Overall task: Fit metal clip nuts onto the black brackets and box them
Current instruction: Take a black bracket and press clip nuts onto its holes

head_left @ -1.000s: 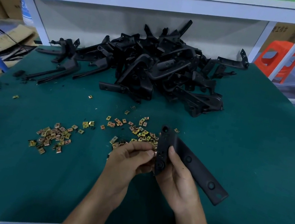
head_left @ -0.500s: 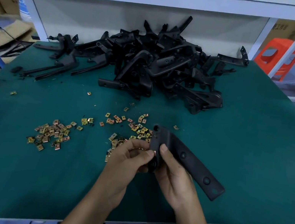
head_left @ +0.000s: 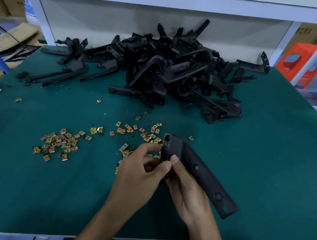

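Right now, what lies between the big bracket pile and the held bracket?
A few loose clip nuts on the green table, seen in the head view.

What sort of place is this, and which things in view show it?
Probably a small factory assembly bench: the green worktable bears a heap of black brackets and scattered clip nuts, the right hand grips one bracket, and cardboard boxes stand nearby.

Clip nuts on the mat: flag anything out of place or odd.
The clip nuts lie spilled in two loose patches on the green mat; a stray nut sits apart, far left near the edge.
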Tool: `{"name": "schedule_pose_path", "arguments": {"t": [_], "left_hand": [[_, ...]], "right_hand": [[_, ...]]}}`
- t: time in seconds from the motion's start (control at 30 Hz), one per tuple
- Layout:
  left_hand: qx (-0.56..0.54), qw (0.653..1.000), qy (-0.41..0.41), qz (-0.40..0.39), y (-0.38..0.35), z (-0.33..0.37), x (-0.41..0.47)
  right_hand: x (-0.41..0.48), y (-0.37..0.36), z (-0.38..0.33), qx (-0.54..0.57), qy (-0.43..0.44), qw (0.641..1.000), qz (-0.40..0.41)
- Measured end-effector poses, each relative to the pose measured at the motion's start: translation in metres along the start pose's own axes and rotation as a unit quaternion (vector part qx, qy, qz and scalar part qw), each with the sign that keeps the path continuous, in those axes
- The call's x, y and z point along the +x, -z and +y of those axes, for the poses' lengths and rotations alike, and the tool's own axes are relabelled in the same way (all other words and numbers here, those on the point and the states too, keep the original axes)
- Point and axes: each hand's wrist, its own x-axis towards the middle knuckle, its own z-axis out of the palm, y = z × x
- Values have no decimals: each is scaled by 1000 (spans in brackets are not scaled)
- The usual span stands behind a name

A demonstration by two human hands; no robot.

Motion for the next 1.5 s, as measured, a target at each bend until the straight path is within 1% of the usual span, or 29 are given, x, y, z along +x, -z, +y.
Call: {"name": "schedule_pose_path", "arguments": {"t": [0.1, 0.17, 0.23, 0.4, 0.5, 0.57, 0.63, 0.7, 0.77, 0.8, 0.87, 0.9, 0.93, 1.0, 1.07, 1.13, 1.2, 1.27, 1.33, 1.4, 1.47, 1.5], "left_hand": [[22, 999, -9, -32, 4, 4, 4], [44, 998, -7, -54, 7, 8, 7], [71, 996, -3, -61, 5, 11, 8], [97, 991, -6, -88, -5, 13, 0], [135, 985, -28, -99, -9, 13, -4], [110, 987, -37, -112, -6, 13, -2], [81, 990, -36, -105, 1, 10, 6], [104, 992, -55, -49, 8, -1, 23], [203, 976, -75, 18, 15, -15, 45], [262, 961, -81, 31, 17, -21, 57], [358, 931, -73, 4, 21, -31, 75], [382, 922, -69, -15, 22, -35, 80], [390, 918, -70, -26, 22, -37, 84], [380, 922, -68, -34, 24, -39, 90], [373, 926, -47, -46, 26, -37, 97], [390, 918, -40, -57, 27, -35, 103], [423, 901, -76, -51, 27, -34, 105], [436, 893, -109, -36, 28, -36, 105], [430, 895, -114, -22, 32, -39, 105], [409, 906, -108, -13, 36, -42, 105], [348, 933, -89, 6, 37, -41, 103], [300, 951, -65, 17, 38, -39, 100]], "right_hand": [[1, 2, -1, 9, 5, 1000, 15], [2, 0, -2, -4, 7, 1000, 17], [2, 0, -3, -11, 6, 1000, 10], [0, 0, -6, 14, -9, 1000, 16], [-1, 4, -5, 15, -11, 1000, 23], [-1, 2, -6, 9, -1, 1000, 26], [0, 1, -6, 19, 7, 1000, 24], [3, 0, -5, 24, 10, 999, 31], [5, 1, -3, 34, 9, 998, 43], [6, 2, -3, 42, 10, 998, 48], [6, 3, -2, 55, 8, 997, 48], [5, 4, -3, 60, 4, 997, 47], [4, 4, -3, 61, 0, 997, 47], [5, 5, -3, 60, -4, 997, 49], [5, 5, -3, 55, -2, 997, 54], [6, 5, -2, 53, 0, 997, 56], [6, 7, -1, 58, 0, 997, 57], [6, 9, -1, 66, 0, 996, 52], [6, 9, -1, 68, -2, 997, 43], [7, 10, 0, 64, -5, 997, 41], [8, 11, 0, 62, -7, 997, 43], [8, 11, 1, 63, -9, 997, 45]]}}
